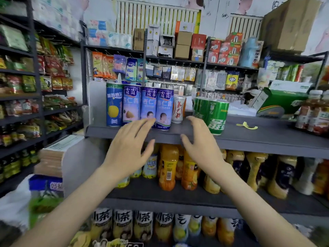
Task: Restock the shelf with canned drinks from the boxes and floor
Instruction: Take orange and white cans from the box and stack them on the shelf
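I'm looking at a small shop w/ snack racks on the left and bottled drinks [169, 166] on the lower tiers. Grey shelf [258, 139] carries blue cans [147, 106] at left, green cans [213, 114] right of them. Left hand [130, 148] is spread at the blue cans' base, contact unclear. Right hand [199, 145] is spread just beside the green cans.

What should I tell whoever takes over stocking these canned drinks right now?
Left hand: open, empty, fingertips at the base of the blue cans; contact unclear.
Right hand: open, empty, just left of the green cans.
Done: four tall blue cans, a white can and the green cans stand upright on the grey shelf.
Left: bare space remains right of the green cans; probably fetch more cans. Supply boxes on the floor are out of view.
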Available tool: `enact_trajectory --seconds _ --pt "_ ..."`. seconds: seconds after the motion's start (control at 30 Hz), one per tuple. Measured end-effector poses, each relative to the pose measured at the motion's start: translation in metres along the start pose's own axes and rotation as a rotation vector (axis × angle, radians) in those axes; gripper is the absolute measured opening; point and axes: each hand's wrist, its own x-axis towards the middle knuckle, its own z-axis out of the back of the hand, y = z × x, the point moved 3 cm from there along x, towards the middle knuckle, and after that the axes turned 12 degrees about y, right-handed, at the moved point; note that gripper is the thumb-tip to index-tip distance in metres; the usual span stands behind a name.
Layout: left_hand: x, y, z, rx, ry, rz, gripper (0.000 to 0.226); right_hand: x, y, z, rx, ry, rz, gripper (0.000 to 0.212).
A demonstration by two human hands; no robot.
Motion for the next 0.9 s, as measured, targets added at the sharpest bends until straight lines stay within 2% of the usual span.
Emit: enact_trajectory --seconds 0.1,0.23,0.33,0.47,0.57,0.67,0.77,0.83,0.9 --pt "-0.055 -0.019 0.016 -0.060 0.081 0.062 0.047 -0.049 0.025 -0.017 0.107 0.053 0.083 0.048" --pt "-0.150 -0.031 0.038 -0.011 0.274 0.191 0.043 -0.104 0.066 -0.066 0.277 0.229 0.179 0.047" --pt "-0.234 -0.019 0.069 0.036 0.435 0.359 0.046 -0.137 0.109 -0.115 0.417 0.398 0.215 0.048" --pt "-0.347 0.012 0.116 0.130 0.672 0.601 0.047 -0.175 0.178 -0.181 0.487 0.600 0.309 0.049" --pt "-0.427 0.041 0.140 0.121 0.770 0.864 0.048 -0.200 0.224 -0.233 0.491 0.752 0.398 0.051" --pt "-0.501 0.071 0.147 0.098 0.866 1.057 0.050 -0.218 0.267 -0.291 0.492 0.875 0.441 0.050" --pt "-0.567 0.105 0.145 0.040 0.959 1.167 0.064 -0.231 0.312 -0.359 0.476 0.980 0.439 0.050" --pt "-0.608 0.134 0.140 -0.006 1.001 1.170 0.078 -0.241 0.343 -0.411 0.442 1.033 0.450 0.052" --pt "-0.651 0.171 0.133 -0.019 1.070 1.191 0.075 -0.255 0.374 -0.469 0.404 1.114 0.429 0.055"
